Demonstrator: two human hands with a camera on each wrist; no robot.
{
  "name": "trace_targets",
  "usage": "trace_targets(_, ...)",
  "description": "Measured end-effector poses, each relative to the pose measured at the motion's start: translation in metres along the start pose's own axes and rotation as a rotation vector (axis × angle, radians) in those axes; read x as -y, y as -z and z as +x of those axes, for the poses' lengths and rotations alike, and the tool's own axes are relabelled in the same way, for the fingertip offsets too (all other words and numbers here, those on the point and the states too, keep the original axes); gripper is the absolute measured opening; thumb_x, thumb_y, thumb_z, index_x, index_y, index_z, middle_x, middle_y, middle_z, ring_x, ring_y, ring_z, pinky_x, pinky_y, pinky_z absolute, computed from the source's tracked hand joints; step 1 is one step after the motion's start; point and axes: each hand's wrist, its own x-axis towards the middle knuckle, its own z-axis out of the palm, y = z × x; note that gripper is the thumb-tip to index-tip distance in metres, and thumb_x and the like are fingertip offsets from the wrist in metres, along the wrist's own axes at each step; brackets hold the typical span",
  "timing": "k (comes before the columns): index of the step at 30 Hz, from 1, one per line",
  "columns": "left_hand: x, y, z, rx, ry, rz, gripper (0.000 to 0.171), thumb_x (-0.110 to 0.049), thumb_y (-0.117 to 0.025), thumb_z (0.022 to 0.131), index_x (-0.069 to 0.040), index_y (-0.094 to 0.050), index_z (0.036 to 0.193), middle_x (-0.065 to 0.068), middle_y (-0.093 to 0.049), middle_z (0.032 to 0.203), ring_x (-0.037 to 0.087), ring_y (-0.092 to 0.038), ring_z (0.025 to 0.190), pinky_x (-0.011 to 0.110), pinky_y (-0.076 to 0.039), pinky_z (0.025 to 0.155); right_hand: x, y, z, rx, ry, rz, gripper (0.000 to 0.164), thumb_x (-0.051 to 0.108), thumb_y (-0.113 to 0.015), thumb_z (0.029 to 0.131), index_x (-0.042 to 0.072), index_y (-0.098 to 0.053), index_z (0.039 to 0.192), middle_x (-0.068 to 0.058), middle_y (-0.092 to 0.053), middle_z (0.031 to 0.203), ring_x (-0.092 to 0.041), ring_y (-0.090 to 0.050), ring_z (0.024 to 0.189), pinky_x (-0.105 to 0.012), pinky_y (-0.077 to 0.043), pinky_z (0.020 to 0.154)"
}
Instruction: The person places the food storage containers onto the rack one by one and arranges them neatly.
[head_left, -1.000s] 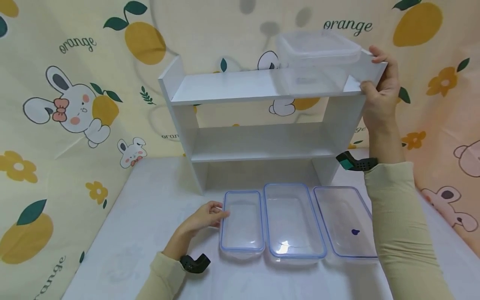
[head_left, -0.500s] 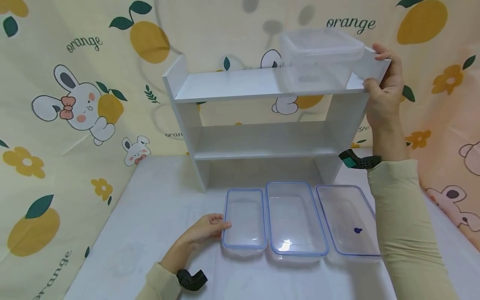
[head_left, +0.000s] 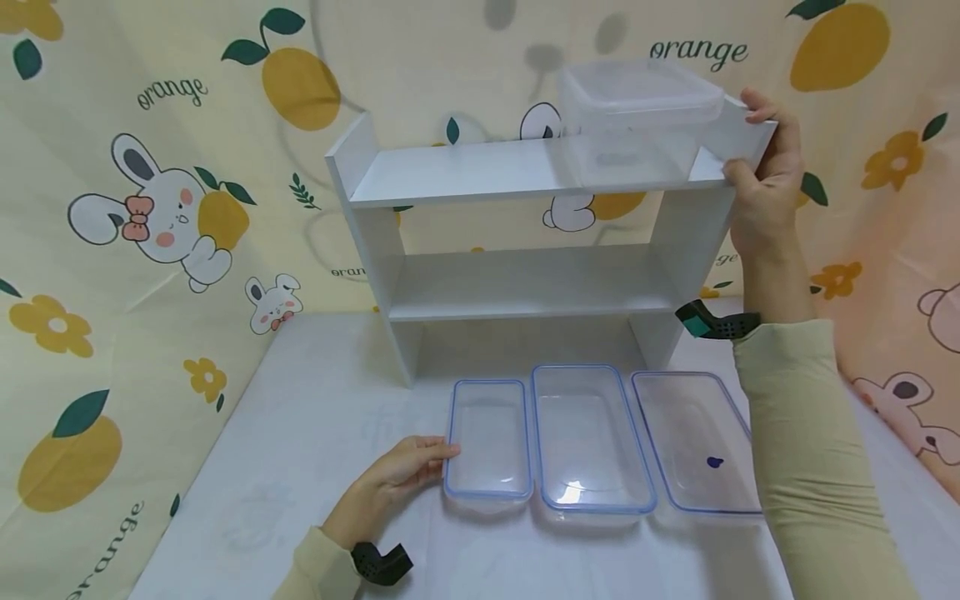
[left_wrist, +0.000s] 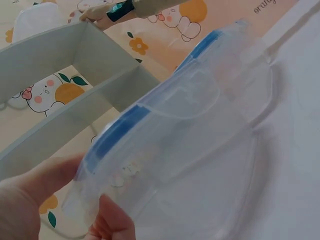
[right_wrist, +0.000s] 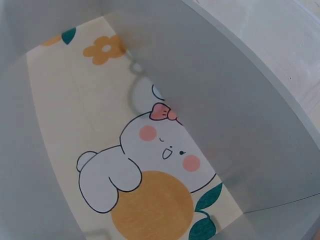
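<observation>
In the head view, my left hand (head_left: 393, 475) pinches the left edge of a small clear plastic container (head_left: 491, 437) with a blue-rimmed lid. The left wrist view shows the thumb on the lid's edge and a fingertip (left_wrist: 114, 215) against the container's side. My right hand (head_left: 768, 187) grips the top of the right side panel of a white shelf (head_left: 517, 287), thumb in front and fingers over the edge. On the shelf's top board, just left of that hand, stands a clear lidded box (head_left: 637, 125). The right wrist view looks through the shelf, and the hand is out of sight there.
A larger blue-rimmed container (head_left: 592, 442) stands close beside the small one. Farther right is another (head_left: 693, 437) with a dark blue spot, partly behind the right sleeve (head_left: 810, 450). A patterned cloth (head_left: 187, 333) hangs behind the white table (head_left: 300, 433).
My left hand has slid along the small container's left edge toward me. The right hand keeps its grip on the shelf, and the containers stay in place.
</observation>
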Motion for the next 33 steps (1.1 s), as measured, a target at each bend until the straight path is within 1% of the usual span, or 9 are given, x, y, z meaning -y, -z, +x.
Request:
trace_targets(5,0.0,0.001,0.0,0.003,-0.017,-0.01,0.028,-0.004,-0.056,0.091,0.012,-0.054,0.114,-0.009,-0.069,0.083,0.001,-0.065,0.078,0.014,-0.056,0.074,0.0,0.0,-0.001,-0.009,0.004,-0.007,0.045,-0.026,-0.037,0.081,0.007,-0.055,0.106,-0.008,-0.049,0.138,-0.027,-0.044,0.124,-0.038,-0.04,0.115)
trace_targets(11,-0.004,0.004,-0.001,0.005,-0.023,0.042,0.029,-0.009,-0.057,0.092,0.01,-0.055,0.114,-0.011,-0.069,0.082,-0.001,-0.064,0.077,0.013,-0.055,0.073,0.0,0.001,-0.001,-0.007,0.008,-0.011,0.046,-0.026,-0.036,0.08,0.007,-0.055,0.106,-0.008,-0.049,0.138,-0.027,-0.044,0.124,-0.038,-0.04,0.115)
trace_targets(18,-0.013,0.003,-0.007,0.008,-0.041,0.035,0.006,-0.013,-0.059,0.092,-0.009,-0.062,0.095,-0.014,-0.068,0.08,-0.002,-0.062,0.076,0.013,-0.053,0.073,-0.001,0.001,0.0,-0.005,-0.006,0.002,0.044,-0.025,-0.038,0.08,0.007,-0.054,0.106,-0.007,-0.048,0.138,-0.026,-0.043,0.123,-0.038,-0.04,0.115)
trace_targets(21,-0.018,0.001,-0.01,0.007,-0.055,0.044,0.004,-0.014,-0.059,0.092,-0.014,-0.063,0.089,-0.015,-0.067,0.078,-0.003,-0.06,0.074,0.013,-0.051,0.071,-0.001,0.001,0.0,0.014,0.015,-0.022,0.045,-0.026,-0.037,0.08,0.007,-0.055,0.106,-0.008,-0.049,0.139,-0.028,-0.044,0.124,-0.038,-0.04,0.115)
trace_targets(24,-0.023,0.0,-0.013,0.021,-0.072,0.059,0.006,-0.013,-0.058,0.092,-0.015,-0.062,0.088,-0.015,-0.066,0.078,-0.002,-0.06,0.073,0.013,-0.051,0.071,-0.002,0.002,0.0,0.017,0.021,-0.038,0.046,-0.026,-0.037,0.08,0.008,-0.055,0.106,-0.008,-0.051,0.139,-0.028,-0.045,0.124,-0.037,-0.041,0.114)
trace_targets(27,-0.028,-0.001,-0.016,0.036,-0.086,0.074,0.006,-0.013,-0.056,0.093,-0.014,-0.061,0.09,-0.015,-0.066,0.079,-0.002,-0.061,0.074,0.014,-0.051,0.072,-0.002,0.002,0.0,0.022,0.026,-0.045,0.046,-0.025,-0.037,0.08,0.008,-0.055,0.107,-0.01,-0.049,0.141,-0.028,-0.046,0.124,-0.036,-0.041,0.114)
trace_targets(28,-0.03,-0.002,-0.016,0.038,-0.092,0.077,0.006,-0.012,-0.056,0.093,-0.012,-0.061,0.091,-0.015,-0.067,0.079,-0.002,-0.062,0.074,0.014,-0.052,0.073,-0.001,0.002,0.0,0.015,0.014,-0.031,0.046,-0.025,-0.038,0.08,0.007,-0.055,0.107,-0.009,-0.049,0.141,-0.027,-0.045,0.124,-0.036,-0.042,0.114)
trace_targets(30,-0.034,-0.002,-0.018,0.038,-0.102,0.079,0.007,-0.012,-0.055,0.093,-0.009,-0.06,0.096,-0.014,-0.068,0.081,-0.002,-0.063,0.076,0.015,-0.052,0.074,0.0,0.002,0.0,0.022,0.021,-0.041,0.046,-0.025,-0.038,0.081,0.008,-0.055,0.107,-0.011,-0.047,0.142,-0.028,-0.045,0.125,-0.037,-0.041,0.114)
trace_targets(33,-0.038,-0.003,-0.02,0.035,-0.115,0.077,0.015,-0.013,-0.055,0.093,-0.003,-0.058,0.103,-0.013,-0.069,0.084,-0.001,-0.065,0.079,0.015,-0.053,0.076,-0.001,0.002,-0.001,0.013,0.011,-0.029,0.044,-0.024,-0.038,0.08,0.007,-0.055,0.107,-0.01,-0.048,0.14,-0.027,-0.045,0.124,-0.037,-0.042,0.113)
